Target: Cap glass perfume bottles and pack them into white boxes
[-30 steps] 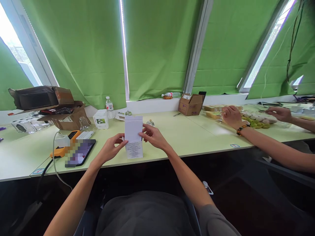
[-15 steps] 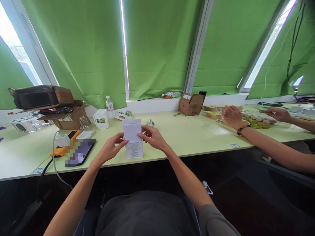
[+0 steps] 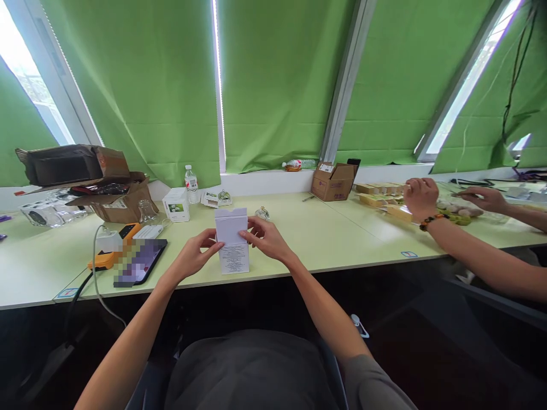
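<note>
A small white carton (image 3: 233, 250) with printed text on its front stands at the near edge of the pale green table (image 3: 325, 233). Its top flap is raised. My left hand (image 3: 194, 256) grips the carton's left side with curled fingers. My right hand (image 3: 265, 239) pinches the right side near the flap. Both hands hold the carton just above the table top.
A dark phone (image 3: 139, 263) and an orange device (image 3: 105, 261) with a cable lie to the left. Open cardboard boxes (image 3: 102, 188), a white box (image 3: 176, 204) and a water bottle (image 3: 190, 183) stand behind. Another person's hands (image 3: 423, 196) work over trays at the right.
The raised flap of the carton has come down a little. The other person's near hand has moved right and lifted above the trays.
</note>
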A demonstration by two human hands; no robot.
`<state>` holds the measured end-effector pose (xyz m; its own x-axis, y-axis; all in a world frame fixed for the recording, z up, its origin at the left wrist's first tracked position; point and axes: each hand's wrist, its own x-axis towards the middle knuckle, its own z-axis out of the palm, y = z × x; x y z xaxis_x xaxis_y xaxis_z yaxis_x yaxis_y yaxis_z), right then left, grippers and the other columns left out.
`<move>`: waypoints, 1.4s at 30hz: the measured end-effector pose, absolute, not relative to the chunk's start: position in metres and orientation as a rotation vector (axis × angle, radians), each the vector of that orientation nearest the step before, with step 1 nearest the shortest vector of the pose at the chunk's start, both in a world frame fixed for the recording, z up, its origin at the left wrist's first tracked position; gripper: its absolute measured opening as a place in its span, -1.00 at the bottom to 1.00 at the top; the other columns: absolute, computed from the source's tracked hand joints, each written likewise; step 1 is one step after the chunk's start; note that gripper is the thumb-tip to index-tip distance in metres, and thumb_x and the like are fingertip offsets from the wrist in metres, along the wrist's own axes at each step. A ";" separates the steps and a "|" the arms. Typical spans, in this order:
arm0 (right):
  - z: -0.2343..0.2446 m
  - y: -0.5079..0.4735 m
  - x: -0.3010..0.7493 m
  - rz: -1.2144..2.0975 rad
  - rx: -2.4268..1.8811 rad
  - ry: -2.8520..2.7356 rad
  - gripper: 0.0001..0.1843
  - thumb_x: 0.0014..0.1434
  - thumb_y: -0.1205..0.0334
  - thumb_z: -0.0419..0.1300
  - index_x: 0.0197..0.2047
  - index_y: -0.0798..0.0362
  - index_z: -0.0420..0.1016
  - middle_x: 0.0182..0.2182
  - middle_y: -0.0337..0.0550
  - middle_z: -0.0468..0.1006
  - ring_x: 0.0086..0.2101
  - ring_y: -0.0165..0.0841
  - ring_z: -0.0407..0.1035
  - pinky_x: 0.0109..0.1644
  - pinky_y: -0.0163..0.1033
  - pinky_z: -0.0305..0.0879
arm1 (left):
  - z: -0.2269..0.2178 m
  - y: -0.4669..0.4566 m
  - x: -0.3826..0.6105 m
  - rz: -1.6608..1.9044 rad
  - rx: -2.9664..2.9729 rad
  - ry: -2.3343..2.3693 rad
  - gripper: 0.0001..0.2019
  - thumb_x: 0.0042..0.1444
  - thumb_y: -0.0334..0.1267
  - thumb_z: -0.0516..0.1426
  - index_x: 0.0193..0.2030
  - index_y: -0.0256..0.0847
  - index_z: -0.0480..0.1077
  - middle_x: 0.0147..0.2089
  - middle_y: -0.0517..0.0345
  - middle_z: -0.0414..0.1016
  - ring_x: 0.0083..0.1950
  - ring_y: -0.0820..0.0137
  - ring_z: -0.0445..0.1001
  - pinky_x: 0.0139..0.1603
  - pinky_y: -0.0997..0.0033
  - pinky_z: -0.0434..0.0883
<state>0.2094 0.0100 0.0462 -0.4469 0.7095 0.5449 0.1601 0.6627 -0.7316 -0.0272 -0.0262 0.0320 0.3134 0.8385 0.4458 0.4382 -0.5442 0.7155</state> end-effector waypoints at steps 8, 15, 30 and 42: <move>0.047 0.009 0.210 0.757 -0.689 -1.960 -0.50 0.17 -0.08 0.18 0.07 0.03 0.38 -0.21 -0.12 0.49 -0.43 -0.42 0.40 -0.43 -0.30 0.37 | 0.032 -0.028 -0.026 1.146 2.111 1.126 -0.61 0.20 0.01 0.08 0.09 -0.13 0.31 0.02 0.06 0.50 -0.06 0.25 0.54 -0.03 0.22 0.48; 0.046 0.009 0.209 0.781 -0.689 -1.962 -0.54 0.16 -0.09 0.18 0.00 0.05 0.41 -0.24 -0.13 0.48 -0.44 -0.42 0.39 -0.45 -0.30 0.35 | 0.033 -0.028 -0.026 1.144 2.111 1.125 -0.59 0.21 0.00 0.08 0.12 -0.13 0.28 0.00 0.05 0.51 -0.05 0.25 0.53 -0.04 0.22 0.48; 0.046 0.008 0.208 0.758 -0.707 -1.951 -0.51 0.16 -0.06 0.18 0.06 0.04 0.36 -0.18 -0.10 0.50 -0.42 -0.42 0.38 -0.40 -0.28 0.37 | 0.035 -0.030 -0.023 1.158 2.110 1.141 -0.57 0.20 0.04 0.07 0.10 -0.18 0.30 0.04 -0.02 0.49 -0.08 0.22 0.54 -0.06 0.15 0.50; 0.045 0.008 0.208 0.715 -0.703 -1.961 -0.54 0.17 -0.07 0.17 0.02 0.04 0.37 -0.17 -0.11 0.49 -0.41 -0.41 0.40 -0.40 -0.28 0.36 | 0.035 -0.030 -0.024 1.148 2.111 1.133 -0.59 0.19 0.04 0.08 0.08 -0.15 0.31 0.04 0.02 0.49 -0.07 0.23 0.54 -0.05 0.20 0.49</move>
